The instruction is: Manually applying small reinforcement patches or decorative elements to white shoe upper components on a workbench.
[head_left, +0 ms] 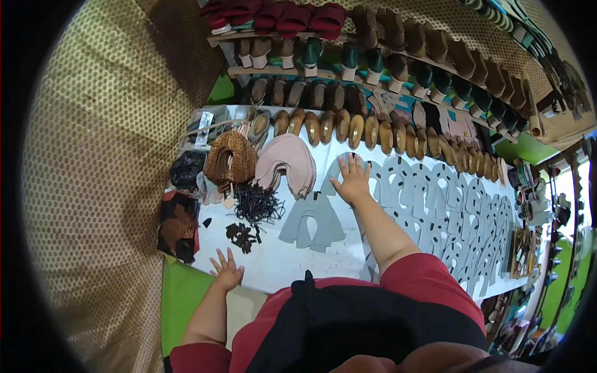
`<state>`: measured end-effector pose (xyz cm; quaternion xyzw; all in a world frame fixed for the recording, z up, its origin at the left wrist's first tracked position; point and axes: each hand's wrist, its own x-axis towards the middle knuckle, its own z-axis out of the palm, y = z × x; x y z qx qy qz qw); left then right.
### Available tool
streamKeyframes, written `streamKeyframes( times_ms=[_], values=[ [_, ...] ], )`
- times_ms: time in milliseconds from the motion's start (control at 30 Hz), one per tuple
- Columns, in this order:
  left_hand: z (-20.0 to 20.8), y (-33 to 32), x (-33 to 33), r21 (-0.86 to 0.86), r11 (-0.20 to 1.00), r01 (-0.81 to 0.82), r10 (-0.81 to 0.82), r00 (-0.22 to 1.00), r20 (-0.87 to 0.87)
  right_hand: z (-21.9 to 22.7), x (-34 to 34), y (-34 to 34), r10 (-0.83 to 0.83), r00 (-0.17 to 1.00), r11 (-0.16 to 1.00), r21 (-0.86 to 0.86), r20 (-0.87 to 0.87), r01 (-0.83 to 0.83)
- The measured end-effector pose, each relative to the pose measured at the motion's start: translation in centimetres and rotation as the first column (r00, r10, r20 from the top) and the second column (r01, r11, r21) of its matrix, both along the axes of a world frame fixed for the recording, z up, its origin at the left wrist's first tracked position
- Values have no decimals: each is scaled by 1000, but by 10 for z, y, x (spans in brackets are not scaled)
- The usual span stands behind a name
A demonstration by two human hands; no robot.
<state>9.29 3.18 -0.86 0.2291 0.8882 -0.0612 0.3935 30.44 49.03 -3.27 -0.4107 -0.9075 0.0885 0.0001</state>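
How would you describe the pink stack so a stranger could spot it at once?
Find the white table and the row of brown shoe forms along its far side. Below the row's left end, left of the right hand, lies a stack of horseshoe-shaped pieces. Pale pink sets it apart from the brown spotted pile and grey pieces beside it.

Cut pieces [423,186] spread over the tabletop [273,262] from middle to right. To their left sits one stack [287,149], then a second stack [214,160], then a bag [185,171]. A heap of strips [252,204] lies before both stacks. Behind, shoe forms [371,132] line the back, below shelves [280,70] of shoes [295,20].
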Motion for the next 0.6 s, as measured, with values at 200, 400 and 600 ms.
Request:
streamKeyframes(
  times_ms=[200,400,600],
  values=[
    [3,0,0,12,1000,22,-22,1000,1,1,-4,-34,32,999,992,125,-3,-31],
    [2,-4,0,28,999,22,-22,1000,4,2,-5,-98,83,979,996,6,-184,-84],
    [9,-3,-3,18,999,45,-46,998,35,15,-15,-106,-163,925,969,-234,-343,84]
  ],
)
